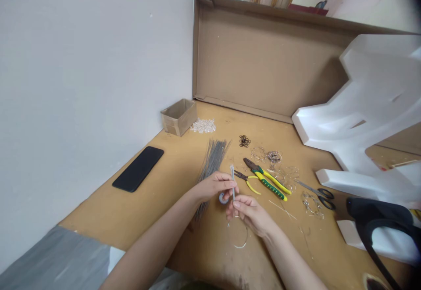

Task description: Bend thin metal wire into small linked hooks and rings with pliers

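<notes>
A small upright bundle of thin silvery wires (233,173) is pinched between both hands. My left hand (217,185) closes thumb and fingers round its middle, while my right hand (248,211) grips its lower end. Under my left hand lies a long sheaf of straight grey wires (214,156). A small grey ring-shaped piece (223,198) shows by my left fingers; I cannot tell whether they touch it. Just below my right hand rests a thin wire hoop (246,239). Yellow-handled small pliers (253,185) lie right behind the hands.
To the right lie green-and-yellow combination pliers (268,180), scissors (320,193), tangled wire (274,156) and black rings (244,141). A phone (138,169), a small cardboard box (179,119) and clear beads (204,125) are left. White foam (371,88) and a cardboard panel (263,57) border the table.
</notes>
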A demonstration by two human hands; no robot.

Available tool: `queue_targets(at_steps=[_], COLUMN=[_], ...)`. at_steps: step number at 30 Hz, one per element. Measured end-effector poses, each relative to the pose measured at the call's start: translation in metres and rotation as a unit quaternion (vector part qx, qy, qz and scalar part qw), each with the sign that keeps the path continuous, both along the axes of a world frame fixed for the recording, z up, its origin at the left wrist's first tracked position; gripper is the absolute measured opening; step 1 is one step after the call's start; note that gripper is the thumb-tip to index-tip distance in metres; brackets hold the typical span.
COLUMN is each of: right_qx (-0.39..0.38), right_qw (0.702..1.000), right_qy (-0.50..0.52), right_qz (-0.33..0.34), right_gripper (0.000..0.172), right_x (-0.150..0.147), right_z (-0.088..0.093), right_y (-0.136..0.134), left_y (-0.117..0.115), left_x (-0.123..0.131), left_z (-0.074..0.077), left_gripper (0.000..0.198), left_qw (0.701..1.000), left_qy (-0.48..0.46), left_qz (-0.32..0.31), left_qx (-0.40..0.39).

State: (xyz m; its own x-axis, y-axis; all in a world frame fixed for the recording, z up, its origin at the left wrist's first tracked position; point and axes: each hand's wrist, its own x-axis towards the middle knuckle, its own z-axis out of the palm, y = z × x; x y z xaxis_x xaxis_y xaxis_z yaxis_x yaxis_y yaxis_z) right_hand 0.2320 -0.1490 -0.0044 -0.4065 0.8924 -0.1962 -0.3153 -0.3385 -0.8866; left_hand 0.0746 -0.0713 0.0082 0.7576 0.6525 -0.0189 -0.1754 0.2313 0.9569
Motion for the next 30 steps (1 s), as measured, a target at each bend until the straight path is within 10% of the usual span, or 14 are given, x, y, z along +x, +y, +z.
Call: queue_targets(at_steps=[30], right_qx=[0.088], right_qw=[0.980], right_qy=[-0.137], right_qz=[-0.114], right_gripper=[0.032], right_x=[-0.002], right_z=[-0.004], right_y=[0.008], left_y=[-0.005], left_x=[0.015], left_z=[0.003], left_gripper=[0.016], left_qw=[0.977], left_qy=[0.063], left_qz=[0.189], left_qx=[0.070])
